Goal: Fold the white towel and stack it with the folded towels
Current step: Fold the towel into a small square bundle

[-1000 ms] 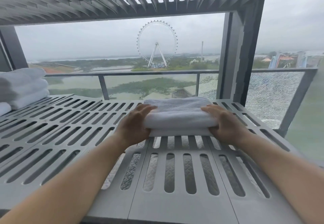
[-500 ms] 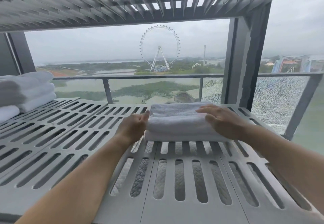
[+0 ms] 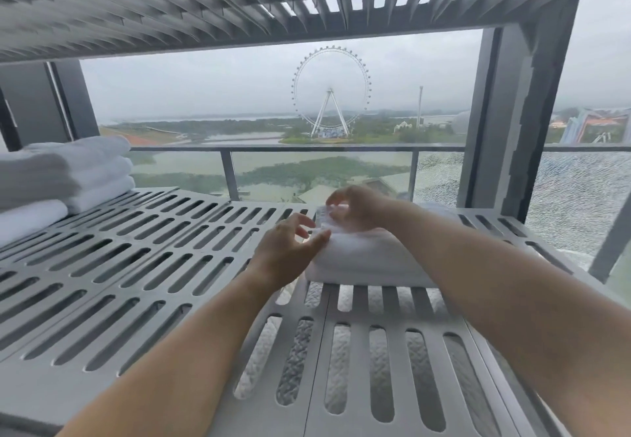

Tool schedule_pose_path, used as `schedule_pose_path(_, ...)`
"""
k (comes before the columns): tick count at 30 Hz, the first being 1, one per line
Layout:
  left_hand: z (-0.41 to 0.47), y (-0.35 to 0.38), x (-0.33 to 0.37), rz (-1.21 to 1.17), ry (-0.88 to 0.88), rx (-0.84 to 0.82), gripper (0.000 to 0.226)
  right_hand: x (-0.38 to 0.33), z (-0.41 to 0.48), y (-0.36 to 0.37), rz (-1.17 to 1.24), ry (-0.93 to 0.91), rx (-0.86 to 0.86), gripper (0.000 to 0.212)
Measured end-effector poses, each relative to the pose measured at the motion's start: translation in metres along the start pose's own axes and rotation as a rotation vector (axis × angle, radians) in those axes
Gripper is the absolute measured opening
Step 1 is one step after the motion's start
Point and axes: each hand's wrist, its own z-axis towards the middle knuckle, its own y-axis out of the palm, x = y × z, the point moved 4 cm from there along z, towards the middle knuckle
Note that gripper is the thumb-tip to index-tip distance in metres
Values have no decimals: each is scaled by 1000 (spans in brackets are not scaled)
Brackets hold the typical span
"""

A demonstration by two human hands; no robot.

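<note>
The white towel [image 3: 368, 259] sits folded on the slatted shelf [image 3: 136, 265], well to the right of the folded towels [image 3: 68, 177] stacked at the shelf's left end. It looks soft, light and floppy (layers will slide apart), so I'd scoop under both short ends. The left hand [image 3: 290, 248] has spread fingers touching the towel's left edge; the right hand [image 3: 355, 207] curls on its far corner. Motion blur hides whether either actually pinches cloth, and the right forearm covers the towel's right end.
</note>
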Motion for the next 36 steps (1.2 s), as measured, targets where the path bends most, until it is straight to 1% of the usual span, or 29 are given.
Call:
schedule_pose_path(3,6,1,1,19,42,6,24,5,7,1,31,13,15,36)
schedule_pose_path(7,13,8,-4,30,8,-37,19,12,15,4,-1,31,20,32)
schedule_pose_path(12,17,13,-13,-37,-30,-48,21,12,22,0,-30,5,56,20)
schedule_pose_path(15,16,14,-16,-99,-31,-15,22,13,23,-10,41,-27,144,13)
schedule_pose_path(17,15,14,-15,-112,-17,-13,23,17,20,-6,102,-4,209,8)
schedule_pose_path(19,14,13,-15,-78,-8,-9,27,23,16,9,151,44,245,6)
schedule_pose_path(22,21,10,-11,-54,-75,-23,35,26,10,19,177,59,316,8)
schedule_pose_path(23,27,7,-8,-32,-98,-36,33,25,9,18,173,51,334,9)
schedule_pose_path(26,53,-2,7,101,-101,-37,16,24,5,12,183,39,391,11)
schedule_pose_path(28,67,1,12,189,-98,-101,12,23,4,10,204,31,412,11)
schedule_pose_path(30,74,11,13,259,-128,-204,19,26,1,3,203,28,394,16)
schedule_pose_path(31,76,15,13,273,-149,-225,24,30,-2,-1,193,28,360,19)
schedule_pose_path(34,80,18,9,254,-166,-179,33,44,-18,-9,124,13,215,24)
schedule_pose_path(36,82,21,8,222,-156,-136,38,55,-32,-12,79,8,150,25)
